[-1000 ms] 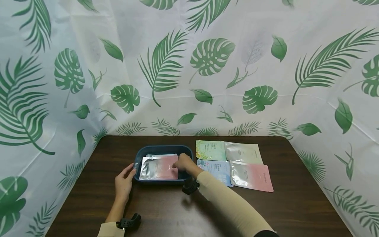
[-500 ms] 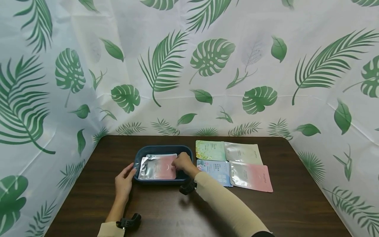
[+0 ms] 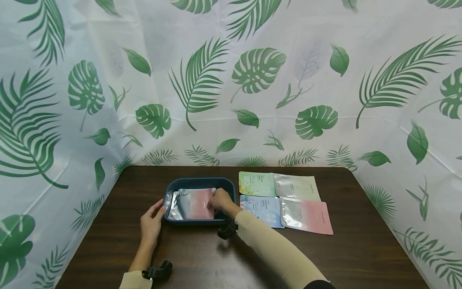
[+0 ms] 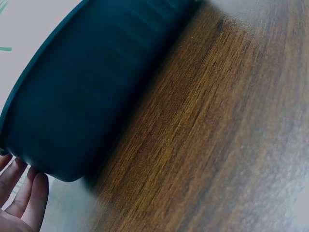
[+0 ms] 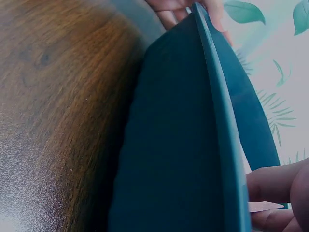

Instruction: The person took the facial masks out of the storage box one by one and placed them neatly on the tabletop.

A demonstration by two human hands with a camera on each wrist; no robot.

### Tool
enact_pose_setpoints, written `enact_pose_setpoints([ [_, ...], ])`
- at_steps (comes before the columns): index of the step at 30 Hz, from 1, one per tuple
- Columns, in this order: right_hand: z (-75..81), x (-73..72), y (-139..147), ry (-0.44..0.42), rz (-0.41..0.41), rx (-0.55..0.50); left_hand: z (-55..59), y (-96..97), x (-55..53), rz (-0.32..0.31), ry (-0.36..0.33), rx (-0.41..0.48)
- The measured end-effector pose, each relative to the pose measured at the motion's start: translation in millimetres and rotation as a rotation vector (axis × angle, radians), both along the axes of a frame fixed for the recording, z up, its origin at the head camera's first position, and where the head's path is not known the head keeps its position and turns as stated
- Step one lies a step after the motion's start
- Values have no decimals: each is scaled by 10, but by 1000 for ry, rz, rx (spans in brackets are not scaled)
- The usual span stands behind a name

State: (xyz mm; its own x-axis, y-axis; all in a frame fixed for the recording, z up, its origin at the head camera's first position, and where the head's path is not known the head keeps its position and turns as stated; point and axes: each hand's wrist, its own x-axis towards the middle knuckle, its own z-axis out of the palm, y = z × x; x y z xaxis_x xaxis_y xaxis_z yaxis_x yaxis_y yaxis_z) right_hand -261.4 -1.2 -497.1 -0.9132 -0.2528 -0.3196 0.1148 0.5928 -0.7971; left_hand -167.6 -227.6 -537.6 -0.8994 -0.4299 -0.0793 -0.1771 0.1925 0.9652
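A dark blue basin [image 3: 231, 185] stands on the table, with flat silver-and-pink sheet mask packets [image 3: 196, 205] inside. Its left end is held by my left hand [image 3: 150, 223]; in the right wrist view the thumb lies over the rim, and the left wrist view shows fingers [image 4: 37, 198] against the outer wall. Reaching over the basin's right side, my right hand [image 3: 221, 200] pinches the top packet at its right edge. The right wrist view shows thumb and finger around a pink edge [image 5: 266, 207]. How many packets lie beneath is hidden.
Right of the basin lie a green packet [image 3: 256, 183], a pale silver packet [image 3: 296, 187], a blue packet [image 3: 262, 209] and another pink packet [image 3: 306, 215]. The brown table [image 3: 202, 257] meets a leaf-print cloth [image 3: 267, 132] at the back.
The right hand has shifted slightly left, along with the top packet's pink end. More silver of a packet beneath shows at the left. The left hand has stayed in place.
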Motion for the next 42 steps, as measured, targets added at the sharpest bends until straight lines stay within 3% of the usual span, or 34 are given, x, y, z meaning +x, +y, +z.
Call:
enact_pose_setpoints([
  [6, 22, 9, 3, -15, -25, -24, -9, 3, 12, 13, 12, 6],
  [17, 78, -16, 31, 43, -119, -98, 5, 9, 3, 6, 21, 2],
  [29, 136, -10, 94, 76, -139, -204, -12, 27, 0, 42, 82, -25],
  [42, 234, -95, 290, 16, -190, -317, -25, 13, -8, 27, 70, -5],
])
